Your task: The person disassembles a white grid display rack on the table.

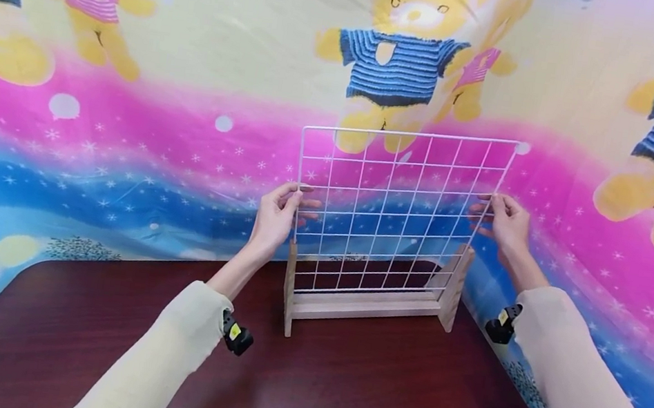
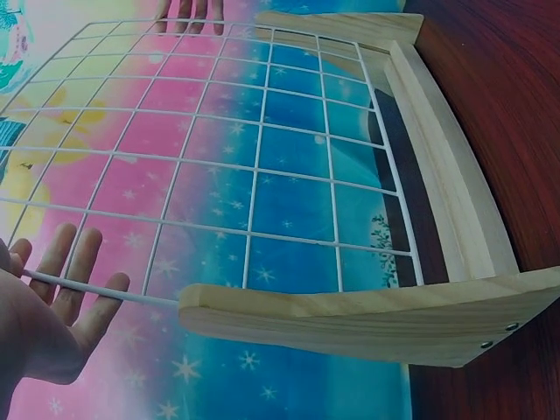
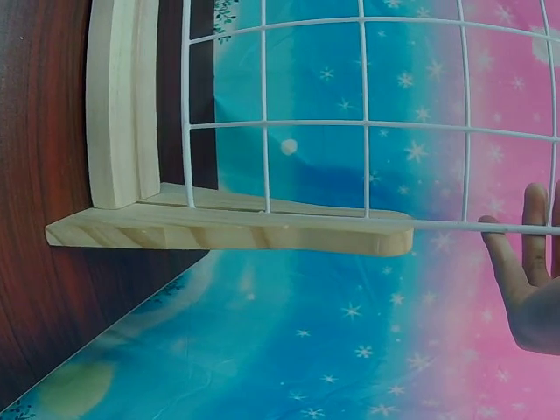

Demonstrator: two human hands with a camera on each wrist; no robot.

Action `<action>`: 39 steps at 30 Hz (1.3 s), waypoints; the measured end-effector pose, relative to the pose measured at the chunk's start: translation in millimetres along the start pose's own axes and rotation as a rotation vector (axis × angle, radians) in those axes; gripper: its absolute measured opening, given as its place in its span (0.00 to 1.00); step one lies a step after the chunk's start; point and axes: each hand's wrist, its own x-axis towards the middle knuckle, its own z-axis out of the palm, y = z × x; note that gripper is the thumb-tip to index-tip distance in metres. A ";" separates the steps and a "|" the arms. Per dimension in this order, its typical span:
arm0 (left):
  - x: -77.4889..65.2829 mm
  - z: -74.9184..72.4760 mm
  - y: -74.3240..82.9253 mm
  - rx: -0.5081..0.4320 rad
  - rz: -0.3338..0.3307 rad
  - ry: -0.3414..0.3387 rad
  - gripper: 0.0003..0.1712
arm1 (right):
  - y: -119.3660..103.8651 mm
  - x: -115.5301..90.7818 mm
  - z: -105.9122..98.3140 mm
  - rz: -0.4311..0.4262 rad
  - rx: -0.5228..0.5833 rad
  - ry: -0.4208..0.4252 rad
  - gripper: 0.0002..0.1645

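Observation:
A white wire grid panel [image 1: 412,134] stands upright in a pale wooden stand [image 1: 365,310] on the table. Its lower side edges sit within the stand's two end pieces, as the right wrist view shows at one end piece [image 3: 289,234]. My left hand [image 1: 276,216] holds the panel's left side wire above the wooden end piece [image 2: 350,317], thumb on the near side and fingers reaching behind the mesh. On the opposite side wire, my right hand [image 1: 509,224] grips with thumb and fingers at about the same height.
The dark red-brown table [image 1: 351,389] extends in front of the stand and to its left. A printed cloth [image 1: 189,115] with bears and snowflakes hangs behind and along the right side. Each sleeve carries a small black wrist camera [image 1: 236,334].

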 end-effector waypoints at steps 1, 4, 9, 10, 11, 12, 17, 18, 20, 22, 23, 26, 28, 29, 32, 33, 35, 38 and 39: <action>0.3 0.0 0.3 -0.003 0.001 0.003 0.17 | 0.0 0.6 0.1 0.005 0.000 0.002 0.27; 1.0 -0.2 1.5 -0.013 0.008 0.007 0.17 | -0.4 2.1 0.6 0.016 0.006 0.010 0.29; 2.4 -0.8 4.2 -0.016 0.013 0.009 0.18 | -1.5 4.6 2.1 0.009 0.039 0.005 0.29; 2.9 -1.0 4.7 -0.021 0.012 0.008 0.18 | -1.8 5.1 2.4 0.009 0.040 0.002 0.29; 3.4 -1.0 5.0 -0.022 0.010 0.008 0.18 | -2.2 5.2 2.3 0.012 0.040 -0.003 0.28; 3.9 -1.0 5.4 -0.026 0.007 0.008 0.18 | -2.8 5.2 2.3 0.013 0.033 -0.006 0.27; 5.9 -0.9 7.0 -0.057 -0.017 0.017 0.20 | -6.5 3.8 3.7 0.019 0.006 -0.004 0.25; 6.0 -0.8 7.7 -0.061 -0.025 0.022 0.20 | -7.1 3.7 4.6 0.016 0.007 -0.002 0.27; 6.3 -0.7 9.1 -0.062 -0.040 0.031 0.21 | -7.4 4.0 5.4 0.019 0.037 0.002 0.28; 7.1 -0.2 10.5 -0.054 -0.059 0.038 0.21 | -8.0 4.1 5.4 0.026 0.047 0.009 0.29; 7.6 -0.1 11.1 -0.052 -0.067 0.038 0.21 | -8.4 4.2 5.1 0.035 0.051 0.014 0.29; 9.2 -0.6 13.8 -0.060 -0.087 0.028 0.25 | -10.7 5.2 3.7 0.056 0.043 0.020 0.28; 10.5 -1.8 15.3 -0.068 -0.095 0.022 0.27 | -13.5 6.3 3.5 0.061 0.018 0.017 0.27; 11.1 -2.7 16.1 -0.074 -0.097 0.019 0.28 | -15.1 6.9 3.5 0.066 0.025 0.011 0.26; 13.2 -5.1 18.0 -0.083 -0.109 0.009 0.29 | -18.9 8.4 4.0 0.077 0.029 0.000 0.24; 13.8 -5.9 18.1 -0.082 -0.116 0.003 0.28 | -19.6 8.7 4.0 0.084 0.041 -0.001 0.23; 15.2 -7.5 19.1 -0.086 -0.136 -0.015 0.27 | -20.3 9.0 3.7 0.094 0.063 -0.006 0.22; 17.5 -9.4 21.6 -0.081 -0.164 -0.046 0.27 | -19.9 9.3 1.9 0.085 0.058 -0.008 0.21; 18.4 -10.0 22.6 -0.080 -0.174 -0.056 0.27 | -19.7 9.5 1.1 0.084 0.062 -0.011 0.21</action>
